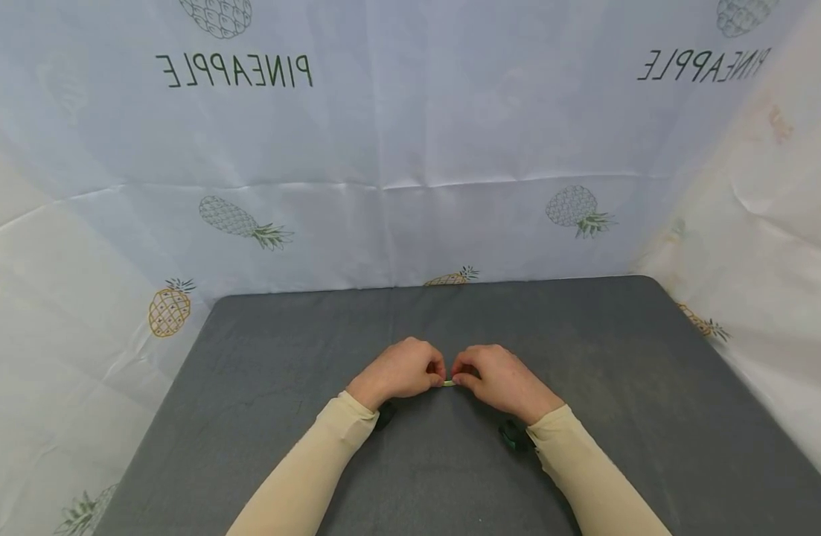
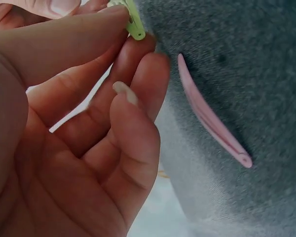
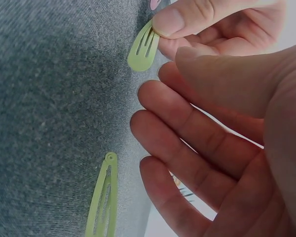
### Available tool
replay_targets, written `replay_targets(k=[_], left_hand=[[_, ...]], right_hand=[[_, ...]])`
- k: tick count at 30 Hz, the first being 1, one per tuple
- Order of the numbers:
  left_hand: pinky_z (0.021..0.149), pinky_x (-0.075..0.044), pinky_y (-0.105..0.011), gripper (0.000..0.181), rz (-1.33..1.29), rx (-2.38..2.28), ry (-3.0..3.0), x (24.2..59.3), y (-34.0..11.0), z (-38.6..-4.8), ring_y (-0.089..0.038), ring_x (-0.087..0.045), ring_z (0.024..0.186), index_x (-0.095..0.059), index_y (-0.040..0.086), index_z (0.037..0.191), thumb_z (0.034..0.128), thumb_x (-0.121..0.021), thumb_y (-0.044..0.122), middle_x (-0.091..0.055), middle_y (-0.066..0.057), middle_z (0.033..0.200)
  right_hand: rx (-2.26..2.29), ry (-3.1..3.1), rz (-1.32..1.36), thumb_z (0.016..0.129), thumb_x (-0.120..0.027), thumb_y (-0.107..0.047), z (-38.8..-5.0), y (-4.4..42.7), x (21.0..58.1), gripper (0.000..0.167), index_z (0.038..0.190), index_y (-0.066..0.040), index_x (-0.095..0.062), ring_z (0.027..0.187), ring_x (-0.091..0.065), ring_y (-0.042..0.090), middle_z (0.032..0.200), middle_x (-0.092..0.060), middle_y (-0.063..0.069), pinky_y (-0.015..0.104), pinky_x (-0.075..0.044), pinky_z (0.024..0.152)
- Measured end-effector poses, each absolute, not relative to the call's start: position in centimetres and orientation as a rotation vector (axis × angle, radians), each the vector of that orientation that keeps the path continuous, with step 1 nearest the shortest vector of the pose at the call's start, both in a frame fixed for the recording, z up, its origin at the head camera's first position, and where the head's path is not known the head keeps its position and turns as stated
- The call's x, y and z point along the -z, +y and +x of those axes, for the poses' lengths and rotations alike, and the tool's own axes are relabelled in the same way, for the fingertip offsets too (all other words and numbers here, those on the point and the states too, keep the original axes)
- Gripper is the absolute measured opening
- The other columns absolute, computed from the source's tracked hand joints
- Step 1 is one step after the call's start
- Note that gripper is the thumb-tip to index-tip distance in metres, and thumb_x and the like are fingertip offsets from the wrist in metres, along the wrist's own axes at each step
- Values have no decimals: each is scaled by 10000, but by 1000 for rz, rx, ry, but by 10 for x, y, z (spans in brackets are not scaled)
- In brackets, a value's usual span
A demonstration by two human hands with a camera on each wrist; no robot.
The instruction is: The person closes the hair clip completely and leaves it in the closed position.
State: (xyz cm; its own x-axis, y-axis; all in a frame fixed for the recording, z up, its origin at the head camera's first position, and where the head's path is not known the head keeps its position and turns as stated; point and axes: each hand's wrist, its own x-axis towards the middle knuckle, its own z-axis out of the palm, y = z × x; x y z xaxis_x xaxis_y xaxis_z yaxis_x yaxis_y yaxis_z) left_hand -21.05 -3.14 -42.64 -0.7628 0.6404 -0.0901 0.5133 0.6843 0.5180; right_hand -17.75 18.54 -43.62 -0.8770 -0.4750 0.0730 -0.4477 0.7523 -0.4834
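Note:
My left hand [image 1: 405,368] pinches a light green snap hair clip [image 3: 142,52] between thumb and fingers. The wide, slotted end of this clip sticks out free in the right wrist view, while its riveted end [image 2: 137,33] shows in the left wrist view. My right hand [image 1: 502,376] is close beside the clip, its thumb near the index finger and the other fingers loosely bent; I see nothing in its grasp. On the table near the left hand lies a pink snap clip [image 2: 214,121]. Another green snap clip [image 3: 102,200] lies near the right hand.
The dark grey table [image 1: 283,357] has rounded far corners. Behind it hangs a white cloth [image 1: 410,126] with pineapple prints, which also runs along both sides. Dark wrist cameras [image 1: 515,435] sit under the cream sleeves [image 1: 323,461].

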Motion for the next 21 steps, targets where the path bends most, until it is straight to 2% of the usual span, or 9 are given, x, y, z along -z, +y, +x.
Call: replay_targets(k=[12, 21], left_hand=[[618, -491, -251, 109, 958, -735, 2619, 430, -20, -210, -73, -576, 640, -834, 164, 934, 1014, -760, 164, -714, 67, 832], [697, -527, -252, 67, 1016, -648, 2733, 429, -12, -206, -50, -600, 742, -824, 193, 1003, 1018, -763, 219, -730, 54, 950]], right_hand=[[759, 2913, -674, 999, -788, -166, -168, 202, 429, 86, 1075, -167, -826, 824, -664, 48, 970, -758, -86, 311, -571, 768], [743, 2993, -580, 983, -807, -160, -159, 226, 426, 78, 1058, -167, -825, 852, -689, 81, 980, -765, -71, 357, -589, 791]])
